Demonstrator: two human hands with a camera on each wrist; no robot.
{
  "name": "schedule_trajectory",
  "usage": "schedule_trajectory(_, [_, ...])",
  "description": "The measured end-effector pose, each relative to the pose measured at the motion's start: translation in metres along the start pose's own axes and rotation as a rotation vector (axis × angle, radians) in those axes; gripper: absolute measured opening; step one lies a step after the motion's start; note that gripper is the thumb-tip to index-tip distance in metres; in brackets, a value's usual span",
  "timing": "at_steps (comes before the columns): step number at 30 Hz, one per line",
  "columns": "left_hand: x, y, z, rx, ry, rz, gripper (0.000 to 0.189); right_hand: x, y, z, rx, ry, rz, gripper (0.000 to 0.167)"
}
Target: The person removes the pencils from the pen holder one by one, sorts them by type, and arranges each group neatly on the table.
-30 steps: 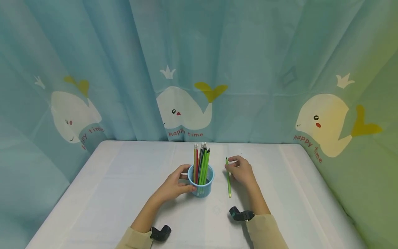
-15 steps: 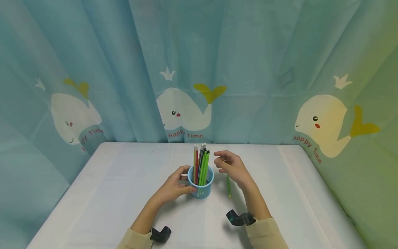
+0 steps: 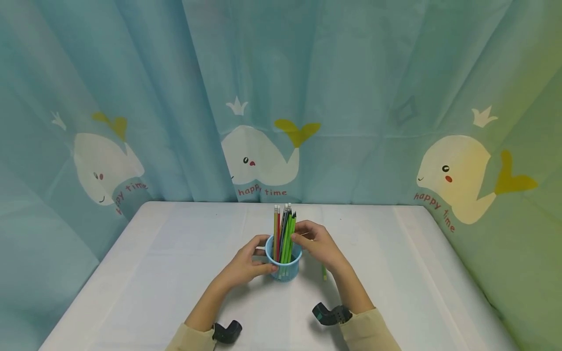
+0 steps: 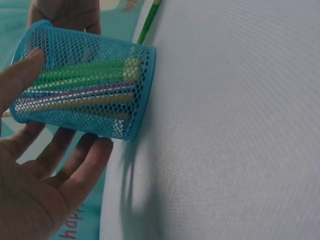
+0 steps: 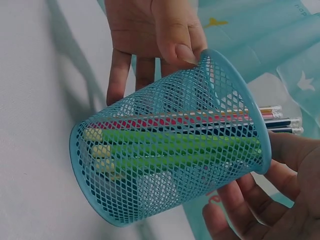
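Note:
A light blue mesh pencil cup (image 5: 165, 150) stands on the white table, holding several green, red, yellow and dark pencils (image 3: 275, 229). My left hand (image 3: 243, 263) grips the cup from the left, thumb at its near side and fingers around the far side. My right hand (image 3: 320, 243) is at the cup's right rim, its thumb and forefinger at a green pencil (image 3: 289, 243) that stands in the cup. In the right wrist view the right thumb (image 5: 290, 150) overlaps the upper ends of the green pencils. Another green pencil (image 3: 324, 273) lies on the table, partly hidden under the right hand.
The white table (image 3: 175, 273) ends at the back against a blue curtain (image 3: 351, 97) printed with whales. Black wrist devices (image 3: 227, 331) are strapped on both forearms, below beige sleeves (image 3: 371, 329).
My right hand has let go of the green pencil on the table and moved left to the pencils in the cup. My left hand has kept its grip on the cup.

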State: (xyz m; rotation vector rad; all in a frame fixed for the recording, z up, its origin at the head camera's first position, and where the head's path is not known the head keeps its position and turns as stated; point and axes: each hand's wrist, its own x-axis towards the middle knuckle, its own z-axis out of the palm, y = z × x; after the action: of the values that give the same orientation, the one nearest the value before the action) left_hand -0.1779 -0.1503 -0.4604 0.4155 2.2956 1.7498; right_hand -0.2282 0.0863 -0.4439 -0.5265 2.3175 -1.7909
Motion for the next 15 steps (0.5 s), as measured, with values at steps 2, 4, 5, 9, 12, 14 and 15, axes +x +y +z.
schedule_trajectory(2, [0.0005, 0.0003, -0.0001, 0.002, -0.001, -0.003, 0.071, -0.0001, -0.0009, 0.0003, -0.001, 0.012, 0.003, 0.023])
schedule_trajectory(4, [0.0007, -0.0002, 0.0001, 0.005, -0.002, 0.000, 0.071, -0.0003, -0.0003, 0.0004, -0.003, 0.030, -0.001, 0.019])
schedule_trajectory(5, [0.0008, -0.0005, 0.0003, 0.006, -0.001, 0.003, 0.071, -0.0003, 0.0001, 0.0003, -0.002, 0.037, -0.001, 0.018])
schedule_trajectory(9, [0.0006, -0.0016, 0.0006, 0.004, 0.003, 0.005, 0.071, 0.0003, 0.0020, 0.0003, 0.000, 0.052, 0.002, 0.015])
schedule_trajectory(12, [0.0002, -0.0017, 0.0007, 0.000, 0.005, 0.000, 0.072, 0.0002, 0.0014, -0.0013, 0.010, 0.048, -0.002, 0.014])
schedule_trajectory(14, [0.0005, -0.0020, 0.0009, 0.000, 0.007, 0.001, 0.072, -0.0001, -0.0007, -0.0035, 0.016, 0.044, -0.009, 0.013])
schedule_trajectory(15, [0.0006, -0.0017, 0.0008, 0.001, 0.008, 0.001, 0.072, -0.0003, -0.0022, -0.0046, 0.020, 0.045, -0.016, 0.014])
